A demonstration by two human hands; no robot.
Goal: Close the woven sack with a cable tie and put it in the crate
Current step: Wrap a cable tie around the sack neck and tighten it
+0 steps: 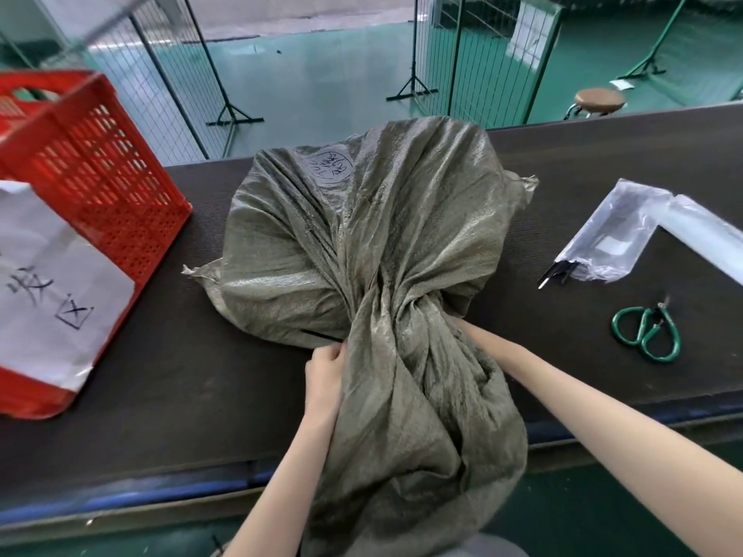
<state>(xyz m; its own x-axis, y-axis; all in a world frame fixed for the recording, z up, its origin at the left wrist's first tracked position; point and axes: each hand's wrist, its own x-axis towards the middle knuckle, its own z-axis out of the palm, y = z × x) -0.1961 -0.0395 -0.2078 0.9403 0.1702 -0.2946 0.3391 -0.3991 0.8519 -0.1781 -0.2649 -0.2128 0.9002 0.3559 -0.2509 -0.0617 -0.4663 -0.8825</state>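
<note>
A grey-green woven sack (362, 219) lies filled on the dark table, its neck (386, 315) gathered and twisted toward me, loose cloth hanging over the table's front edge. A black cable tie (323, 336) pokes out on the left of the neck. My left hand (323, 365) is closed on the cable tie and the cloth at the neck's left side. My right hand (466, 329) reaches under the neck's right side; its fingers are hidden by the cloth. The red plastic crate (100, 182) stands at the table's left.
A white paper sheet (48, 283) with handwriting hangs on the crate's front. At the right lie a plastic bag of black cable ties (603, 239) and green-handled scissors (647, 333). Beyond the dark table (169, 375) are wire fence panels (474, 54) and a round stool (599, 99).
</note>
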